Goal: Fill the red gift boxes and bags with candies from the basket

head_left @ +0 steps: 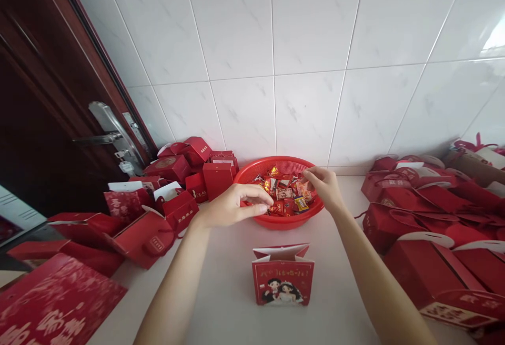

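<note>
A red plastic basket (286,221) holding wrapped candies (284,193) stands against the tiled wall. Over its left side is my left hand (240,204), fingers bent and apart, with nothing visible in them. My right hand (321,184) is at the basket's right rim, thumb and fingertips pinched together above the candies; whatever they hold, if anything, is too small to make out. Nearer to me, between my forearms, a small red paper box (283,282) with a cartoon bride and groom stands upright with its top open.
Red gift boxes (138,232) are piled on the left, some with open tops. More red boxes with handles (434,271) crowd the right side. A dark door with a metal handle (114,132) is at the left, and the white tiled wall (244,29) rises behind the basket.
</note>
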`<state>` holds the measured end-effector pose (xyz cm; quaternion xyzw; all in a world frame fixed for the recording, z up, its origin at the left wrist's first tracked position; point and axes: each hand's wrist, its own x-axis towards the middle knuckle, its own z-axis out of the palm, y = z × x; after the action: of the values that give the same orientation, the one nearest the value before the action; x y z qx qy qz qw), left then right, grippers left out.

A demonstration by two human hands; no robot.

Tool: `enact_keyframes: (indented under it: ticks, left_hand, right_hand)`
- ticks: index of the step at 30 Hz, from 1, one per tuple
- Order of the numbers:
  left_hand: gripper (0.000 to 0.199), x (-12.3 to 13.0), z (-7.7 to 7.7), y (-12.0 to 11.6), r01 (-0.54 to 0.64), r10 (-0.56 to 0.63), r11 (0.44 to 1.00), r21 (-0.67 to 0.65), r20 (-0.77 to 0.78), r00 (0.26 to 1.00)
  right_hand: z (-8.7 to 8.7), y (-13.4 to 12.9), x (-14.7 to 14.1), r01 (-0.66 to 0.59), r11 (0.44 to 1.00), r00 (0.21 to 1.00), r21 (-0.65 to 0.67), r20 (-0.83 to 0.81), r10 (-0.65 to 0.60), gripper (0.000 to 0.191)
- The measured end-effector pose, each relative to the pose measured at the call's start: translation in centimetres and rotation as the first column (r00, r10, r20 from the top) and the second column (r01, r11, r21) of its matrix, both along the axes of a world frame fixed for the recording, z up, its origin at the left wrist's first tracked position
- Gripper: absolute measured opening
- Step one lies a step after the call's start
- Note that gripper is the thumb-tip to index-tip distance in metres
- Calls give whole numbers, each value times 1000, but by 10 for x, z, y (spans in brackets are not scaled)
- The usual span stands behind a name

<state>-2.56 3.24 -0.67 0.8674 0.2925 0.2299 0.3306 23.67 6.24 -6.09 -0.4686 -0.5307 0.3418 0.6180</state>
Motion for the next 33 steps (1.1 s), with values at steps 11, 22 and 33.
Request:
enact_keyframes:
  ticks: [11,22,33]
  left_hand:
    - [43,20,-50,107,-366,384,923,117,-324,864]
    - [106,27,-64,123,-315,296,943,106,-697,653]
    - [53,32,-61,116,-330,297,941,76,-654,696]
  right_hand:
    - [-16,26,-2,-19,999,997,-38,-71,16,28]
    - [-17,23,-2,-113,990,993,-87,-50,109,27]
    - [-18,25,-1,-130,986,990,-105,-59,125,31]
